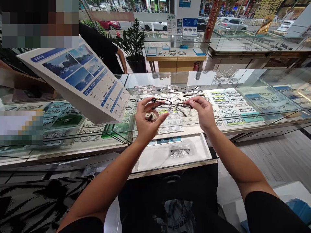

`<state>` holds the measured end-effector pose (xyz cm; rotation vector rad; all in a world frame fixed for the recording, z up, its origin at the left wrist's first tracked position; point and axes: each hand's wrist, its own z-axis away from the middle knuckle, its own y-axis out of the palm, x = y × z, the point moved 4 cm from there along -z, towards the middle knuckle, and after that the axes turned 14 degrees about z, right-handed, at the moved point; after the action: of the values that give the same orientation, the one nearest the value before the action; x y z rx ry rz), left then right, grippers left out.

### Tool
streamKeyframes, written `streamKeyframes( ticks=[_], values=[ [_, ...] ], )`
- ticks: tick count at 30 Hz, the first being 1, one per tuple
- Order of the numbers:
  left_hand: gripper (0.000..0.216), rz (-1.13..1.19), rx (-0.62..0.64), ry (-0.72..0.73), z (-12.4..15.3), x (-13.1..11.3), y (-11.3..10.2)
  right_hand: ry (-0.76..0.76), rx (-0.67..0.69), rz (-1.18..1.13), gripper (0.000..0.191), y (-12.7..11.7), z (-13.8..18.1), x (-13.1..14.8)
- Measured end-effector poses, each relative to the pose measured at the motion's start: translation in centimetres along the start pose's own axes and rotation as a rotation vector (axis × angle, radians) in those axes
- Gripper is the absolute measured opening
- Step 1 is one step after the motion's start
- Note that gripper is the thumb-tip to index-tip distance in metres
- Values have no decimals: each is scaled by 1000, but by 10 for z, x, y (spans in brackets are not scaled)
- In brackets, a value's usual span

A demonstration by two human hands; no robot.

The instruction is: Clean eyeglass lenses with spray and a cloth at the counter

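Observation:
A thin dark-framed pair of glasses (174, 106) is held up in front of me over a glass display counter (255, 97). My left hand (147, 118) pinches the left lens between thumb and fingers, and a small beige cloth (151, 116) is tucked in its palm. My right hand (203, 111) grips the right end of the frame with closed fingers. Below my hands, another pair of glasses in a clear plastic bag (180, 151) lies on a pulled-out white drawer tray (196, 150).
Rows of glasses fill the counter's shelves (225, 103). A tilted white sign with blue photos (80, 77) stands on the counter at left. Behind it is a person in black (102, 48). A potted plant (132, 42) and further display cases (175, 53) stand beyond.

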<state>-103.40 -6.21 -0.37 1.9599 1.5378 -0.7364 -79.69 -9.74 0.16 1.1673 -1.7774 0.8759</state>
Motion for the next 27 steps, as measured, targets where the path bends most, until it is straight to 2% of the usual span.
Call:
streamKeyframes(
  ticks=[3,7,10,27],
  values=[
    [74,-43,82,1,1,-4,3,-21,136,9,31,0,-1,7],
    [72,-50,180,-21,4,-7,9,5,340,40,35,3,-2,9],
    [70,-19,211,-66,5,-6,11,32,422,41,36,4,-2,8],
    [74,14,199,-172,6,-1,10,134,455,2,38,5,-1,3]
  ],
)
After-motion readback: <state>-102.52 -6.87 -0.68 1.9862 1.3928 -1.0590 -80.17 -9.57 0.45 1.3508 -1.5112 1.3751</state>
